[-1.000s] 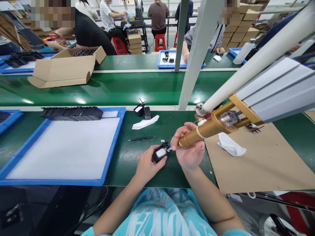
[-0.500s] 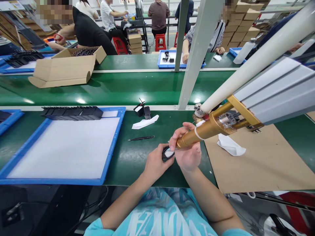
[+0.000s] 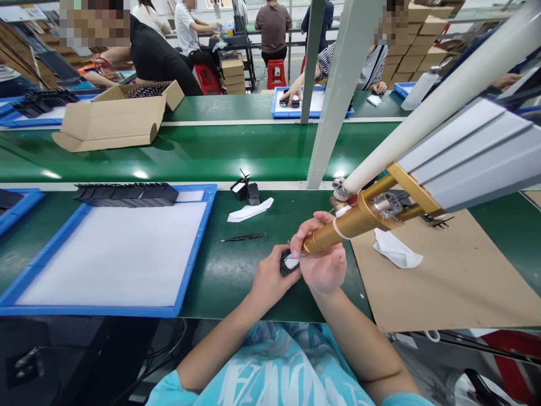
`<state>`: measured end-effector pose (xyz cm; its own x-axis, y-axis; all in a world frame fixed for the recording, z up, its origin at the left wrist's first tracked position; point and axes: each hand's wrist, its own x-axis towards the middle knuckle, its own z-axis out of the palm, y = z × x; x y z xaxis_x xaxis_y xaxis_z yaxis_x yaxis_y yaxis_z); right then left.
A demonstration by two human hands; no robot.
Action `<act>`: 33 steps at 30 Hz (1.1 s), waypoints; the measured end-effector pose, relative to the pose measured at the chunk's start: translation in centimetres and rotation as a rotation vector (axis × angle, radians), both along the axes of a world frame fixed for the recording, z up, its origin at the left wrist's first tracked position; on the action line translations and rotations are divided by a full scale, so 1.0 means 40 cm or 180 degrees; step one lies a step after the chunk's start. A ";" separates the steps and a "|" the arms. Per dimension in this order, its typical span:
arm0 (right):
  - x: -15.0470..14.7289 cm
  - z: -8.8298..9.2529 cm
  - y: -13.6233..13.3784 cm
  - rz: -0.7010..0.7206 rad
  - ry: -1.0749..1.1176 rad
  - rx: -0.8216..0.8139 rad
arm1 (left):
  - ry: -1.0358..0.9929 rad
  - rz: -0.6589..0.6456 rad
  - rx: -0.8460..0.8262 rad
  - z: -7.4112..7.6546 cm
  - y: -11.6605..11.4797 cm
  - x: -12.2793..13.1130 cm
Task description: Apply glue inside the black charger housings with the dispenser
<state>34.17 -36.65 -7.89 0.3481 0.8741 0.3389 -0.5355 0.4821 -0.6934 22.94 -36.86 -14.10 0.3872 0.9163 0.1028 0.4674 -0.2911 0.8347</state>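
Near the front edge of the green table, my left hand (image 3: 270, 275) is closed on a small black part (image 3: 289, 263) with a pale face. My right hand (image 3: 323, 260) wraps its fingers round the lower end of a gold-coloured tool (image 3: 338, 228), whose tip is beside the black part. Black tweezers (image 3: 243, 238) lie to the left of my hands. Beyond them are a white strip (image 3: 251, 210) and two small black pieces (image 3: 247, 190).
A blue-rimmed tray (image 3: 190, 256) with a row of black parts (image 3: 127, 194) lies left. On the right, a brown board (image 3: 448, 276) carries a white cloth (image 3: 396, 249). A metal post (image 3: 329, 129) rises ahead. Across the belt (image 3: 236, 149), people work near an open carton (image 3: 112, 121).
My hands have barely moved, still on the black part and the tool. Across the belt, a person's hand has reached left over the black pieces in the far blue tray.
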 end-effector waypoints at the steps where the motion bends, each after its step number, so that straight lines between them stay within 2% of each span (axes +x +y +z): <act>1: 0.000 0.002 0.001 -0.0029 -0.0002 -0.0016 | 0.0094 -0.0032 -0.0016 0.001 0.003 -0.003; 6: 0.005 0.007 0.008 -0.0224 -0.0056 -0.0129 | 0.0799 -0.0052 0.0314 0.005 0.029 -0.062; 9: 0.008 0.005 0.012 -0.0266 -0.0031 -0.0159 | 0.0819 -0.0252 0.0345 0.009 0.053 -0.121; 13: 0.009 0.003 0.014 -0.0291 -0.0030 -0.0156 | 0.0407 -0.0515 -0.0117 0.015 0.088 -0.156; 16: 0.010 0.002 0.016 -0.0269 -0.0040 -0.0090 | -0.0050 -0.0525 -0.0680 0.016 0.105 -0.139; 18: 0.011 0.001 0.017 -0.0254 -0.0028 -0.0041 | -0.0205 -0.0512 -0.0818 0.018 0.106 -0.122; 20: 0.012 0.000 0.018 -0.0263 -0.0024 -0.0026 | -0.0107 -0.0513 -0.0573 0.022 0.101 -0.113; 24: 0.014 -0.002 0.017 -0.0276 -0.0043 -0.0057 | 0.0229 -0.0678 0.0401 0.027 0.086 -0.117; 26: 0.015 -0.003 0.017 -0.0245 -0.0008 -0.0010 | 0.0313 -0.0730 0.0693 0.021 0.081 -0.120; 33: 0.016 -0.005 0.017 -0.0176 0.0065 0.0054 | 0.0942 -0.0413 0.0994 -0.007 0.049 -0.085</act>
